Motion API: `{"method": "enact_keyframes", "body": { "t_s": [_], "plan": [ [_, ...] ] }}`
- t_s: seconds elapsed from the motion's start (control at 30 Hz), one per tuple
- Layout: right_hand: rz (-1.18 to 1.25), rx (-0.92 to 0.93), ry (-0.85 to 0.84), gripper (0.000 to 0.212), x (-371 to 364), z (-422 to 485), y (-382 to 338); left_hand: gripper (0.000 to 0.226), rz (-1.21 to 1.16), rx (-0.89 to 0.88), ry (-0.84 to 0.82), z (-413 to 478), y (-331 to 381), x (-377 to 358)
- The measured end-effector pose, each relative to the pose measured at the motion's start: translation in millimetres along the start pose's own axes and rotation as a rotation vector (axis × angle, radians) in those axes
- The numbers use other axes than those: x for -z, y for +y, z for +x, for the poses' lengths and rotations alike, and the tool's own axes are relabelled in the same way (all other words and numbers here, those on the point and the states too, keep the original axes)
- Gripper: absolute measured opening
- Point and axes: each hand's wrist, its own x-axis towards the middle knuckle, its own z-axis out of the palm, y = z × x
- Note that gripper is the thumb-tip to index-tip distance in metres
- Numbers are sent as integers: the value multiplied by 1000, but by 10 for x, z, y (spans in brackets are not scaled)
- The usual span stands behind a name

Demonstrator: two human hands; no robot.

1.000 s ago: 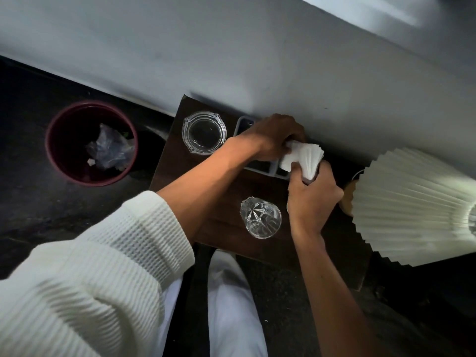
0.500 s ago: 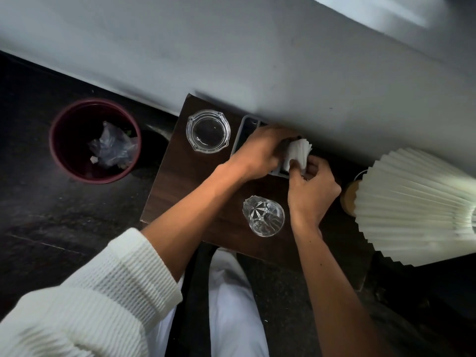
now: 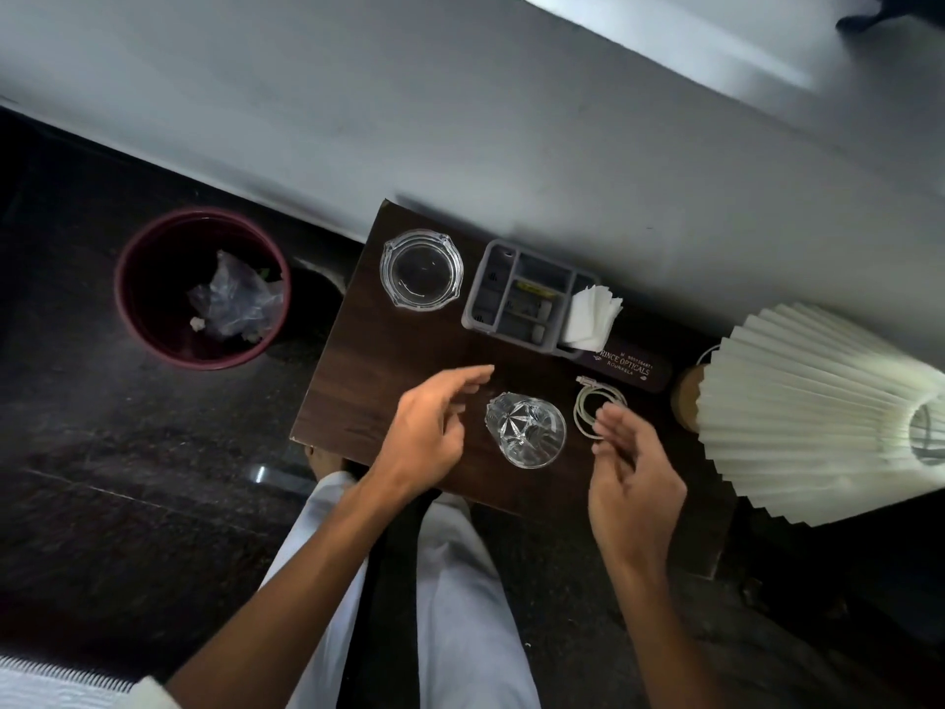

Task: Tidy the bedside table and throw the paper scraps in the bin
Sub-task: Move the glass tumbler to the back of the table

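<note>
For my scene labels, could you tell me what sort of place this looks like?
Probably a bedroom corner: a small dark wooden bedside table against the wall, a pleated lamp on it, and a maroon bin on the floor beside it.

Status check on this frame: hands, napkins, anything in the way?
Left hand open, empty. Right hand open, empty. Napkin stack upright in the organiser's right end compartment. Cut glass stands between the hands; coiled cable beside the right fingers.

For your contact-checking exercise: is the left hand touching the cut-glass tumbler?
Apart. The head view shows dark tabletop between the left hand and the tumbler.
</note>
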Motion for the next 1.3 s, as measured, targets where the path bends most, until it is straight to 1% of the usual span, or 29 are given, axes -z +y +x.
{"method": "enact_keyframes", "body": {
  "t_s": [0.1, 0.17, 0.23, 0.47, 0.57, 0.83, 1.03, 1.3],
  "plan": [
    [-61, -37, -169, 59, 31, -115, 153, 73, 11, -48, -78, -116, -58, -84],
    [-59, -48, -252, 65, -6, -140, 206, 79, 12, -83, -122, -132, -68, -155],
    [-53, -43, -299, 69, -73, -136, 237, 82, 28, -111, -143, -124, -75, -213],
    [-21, 10, -363, 73, -293, -2, 298, 80, 43, -128, -167, -78, -144, -275],
    [-34, 19, -361, 74, -332, -3, 293, 80, 26, -136, -177, -60, -177, -272],
    [-14, 34, -350, 76, -404, -50, 134, 77, 0, -135, -135, -81, -202, -167],
    [-39, 119, -375, 77, -482, -84, -161, 75, -35, -132, -94, -121, -114, 206],
    [0, 267, -396, 80, -715, 79, -887, 76, 7, -178, 6, 79, 189, 912]
  ]
}}
